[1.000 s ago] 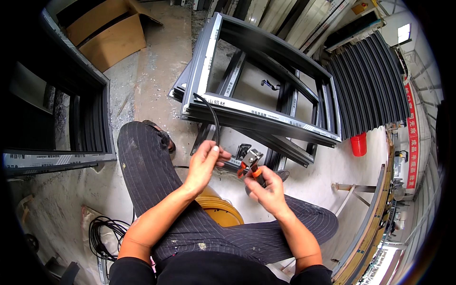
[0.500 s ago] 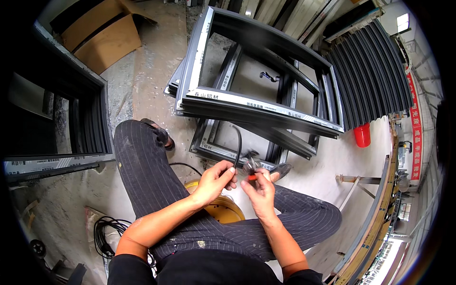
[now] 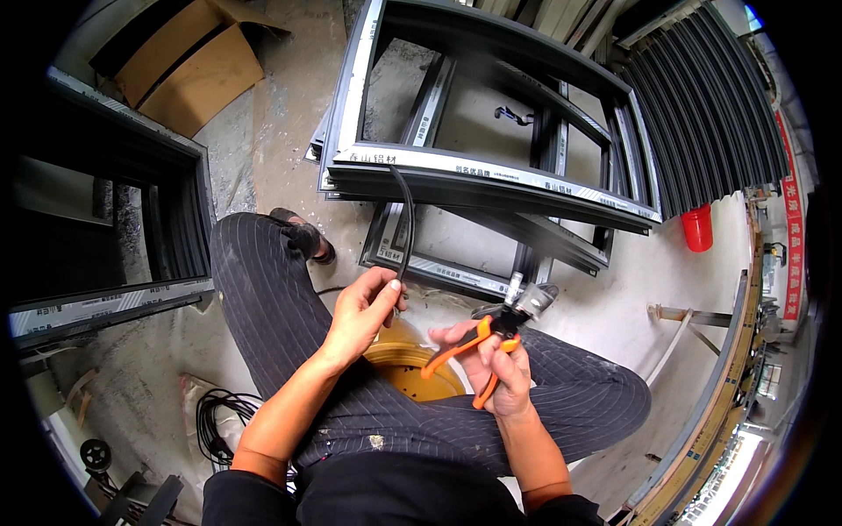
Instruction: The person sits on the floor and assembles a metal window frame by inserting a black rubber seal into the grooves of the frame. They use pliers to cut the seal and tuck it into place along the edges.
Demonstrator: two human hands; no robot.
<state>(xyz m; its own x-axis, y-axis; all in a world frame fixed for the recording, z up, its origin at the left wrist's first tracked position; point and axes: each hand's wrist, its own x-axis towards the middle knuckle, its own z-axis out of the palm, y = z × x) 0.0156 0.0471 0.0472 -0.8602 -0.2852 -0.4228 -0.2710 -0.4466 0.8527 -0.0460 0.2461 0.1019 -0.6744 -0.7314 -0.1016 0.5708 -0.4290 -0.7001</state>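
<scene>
My left hand (image 3: pixel 361 317) is closed on a bendy black rubber strip (image 3: pixel 410 215), thumb pressed against it. The strip's upper length rises and curves over the lower edge of the window frames. Beside it, my right hand (image 3: pixel 510 379) holds a pair of shears (image 3: pixel 463 344) with orange-and-black handles and a broad metal head. Their handles are spread apart, and the head points up, away from the strip. Under both hands, between my legs, stands a yellow round bucket (image 3: pixel 421 366) with small dark bits in it.
Dark window frames (image 3: pixel 491 186) lie stacked ahead, with more frames (image 3: pixel 114 298) at left. A cardboard box (image 3: pixel 197 74) sits far left. Dark profiles (image 3: pixel 702 114) and a red bucket (image 3: pixel 697 230) are at right. A coil of black cord (image 3: pixel 219 421) lies lower left.
My left hand has moved left and slightly up with the rubber strip. My right hand has moved right and down, turned palm up, and the shears' handles now show spread apart.
</scene>
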